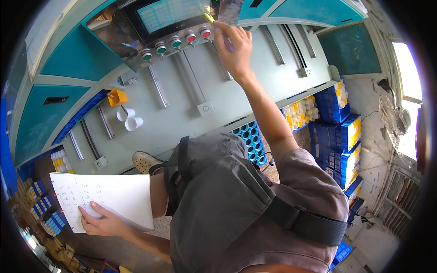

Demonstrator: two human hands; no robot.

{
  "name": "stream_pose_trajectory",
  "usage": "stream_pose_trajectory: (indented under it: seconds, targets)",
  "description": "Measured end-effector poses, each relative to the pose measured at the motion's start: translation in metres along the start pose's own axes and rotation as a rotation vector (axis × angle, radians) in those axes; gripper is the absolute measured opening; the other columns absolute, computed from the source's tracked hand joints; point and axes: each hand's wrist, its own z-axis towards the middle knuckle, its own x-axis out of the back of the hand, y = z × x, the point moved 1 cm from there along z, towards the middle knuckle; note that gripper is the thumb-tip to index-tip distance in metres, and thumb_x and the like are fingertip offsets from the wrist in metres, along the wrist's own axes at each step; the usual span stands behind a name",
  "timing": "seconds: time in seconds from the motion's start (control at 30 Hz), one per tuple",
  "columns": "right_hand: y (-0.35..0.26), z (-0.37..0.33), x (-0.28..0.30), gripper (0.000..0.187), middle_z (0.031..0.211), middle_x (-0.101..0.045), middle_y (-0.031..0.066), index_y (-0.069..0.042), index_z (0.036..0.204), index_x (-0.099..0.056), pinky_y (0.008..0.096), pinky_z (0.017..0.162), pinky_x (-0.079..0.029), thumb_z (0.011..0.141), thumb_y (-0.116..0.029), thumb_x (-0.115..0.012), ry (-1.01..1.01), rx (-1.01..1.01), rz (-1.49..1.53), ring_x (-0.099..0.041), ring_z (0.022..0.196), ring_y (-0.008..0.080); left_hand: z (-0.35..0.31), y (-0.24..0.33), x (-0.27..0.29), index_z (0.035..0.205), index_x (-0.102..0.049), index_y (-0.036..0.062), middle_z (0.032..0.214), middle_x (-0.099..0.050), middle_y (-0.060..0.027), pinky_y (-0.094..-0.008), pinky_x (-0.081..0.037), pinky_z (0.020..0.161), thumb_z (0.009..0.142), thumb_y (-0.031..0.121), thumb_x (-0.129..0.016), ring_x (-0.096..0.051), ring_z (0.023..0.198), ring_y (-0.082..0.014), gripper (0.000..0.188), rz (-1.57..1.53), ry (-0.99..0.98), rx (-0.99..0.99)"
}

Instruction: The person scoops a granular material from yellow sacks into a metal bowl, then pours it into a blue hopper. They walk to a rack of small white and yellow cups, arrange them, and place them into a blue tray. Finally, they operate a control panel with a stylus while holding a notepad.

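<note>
My left hand (105, 220) holds an open notebook (125, 191) with handwritten columns on its white page. Its fingers press on the page near the lower left, and coloured tabs stick out along the left edge. My right arm reaches up to the control panel, where my right hand (234, 45) is closed around a yellow pen (209, 17). The pen's tip is at the right side of the lit touchscreen (168, 17); whether it touches the glass I cannot tell. Something purple shows between those fingers.
Below the screen runs a row of green and red push buttons (176, 42). Metal rails (157, 86) cross the pale machine bed. Two white cups (133, 123) and an orange cup (117, 97) stand at left. Blue crates (334, 150) with white and yellow parts are stacked at right.
</note>
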Motion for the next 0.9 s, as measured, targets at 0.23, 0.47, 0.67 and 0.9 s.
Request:
stream_pose_trajectory:
  seconds: [0.23,0.47,0.67,0.9]
  targets:
    - [-0.002,0.013,0.002,0.022,0.080,-0.069,-0.0006,-0.010,0.109,-0.074,0.0304,0.074,-0.038,0.088,-0.010,-0.071,0.060,0.022,0.031,-0.059,0.073,0.0141,0.000,-0.001,0.000,0.126,-0.070,0.0130,0.111,-0.060,-0.0087,-0.0432,-0.048,0.089,0.096,0.045,-0.066,-0.056,0.106,-0.0283,0.044,-0.004,0.011,-0.027]
    - [-0.006,0.021,0.001,0.022,0.080,-0.068,-0.0010,-0.010,0.111,-0.074,0.0295,0.075,-0.037,0.089,-0.010,-0.071,0.086,0.054,0.028,-0.058,0.074,0.0134,0.000,0.000,0.000,0.127,-0.070,0.0128,0.112,-0.060,-0.0092,-0.0432,-0.048,0.090,0.096,0.047,-0.065,-0.056,0.107,-0.0286,0.046,0.013,-0.005,-0.008]
    - [-0.003,0.023,0.000,0.023,0.080,-0.067,-0.0013,-0.010,0.111,-0.074,0.0293,0.076,-0.037,0.089,-0.010,-0.072,0.085,0.064,0.003,-0.058,0.074,0.0133,0.000,0.001,0.001,0.127,-0.070,0.0123,0.112,-0.060,-0.0094,-0.0433,-0.048,0.089,0.096,0.047,-0.064,-0.056,0.107,-0.0289,0.047,0.011,-0.005,-0.014]
    - [-0.013,0.023,0.004,0.025,0.081,-0.067,-0.0002,-0.010,0.112,-0.073,0.0299,0.077,-0.039,0.087,-0.010,-0.072,0.070,0.041,0.056,-0.059,0.076,0.0147,-0.001,0.002,0.002,0.132,-0.066,0.0127,0.116,-0.055,-0.0105,-0.0446,-0.048,0.091,0.097,0.043,-0.065,-0.053,0.110,-0.0300,0.046,-0.009,-0.053,0.017]
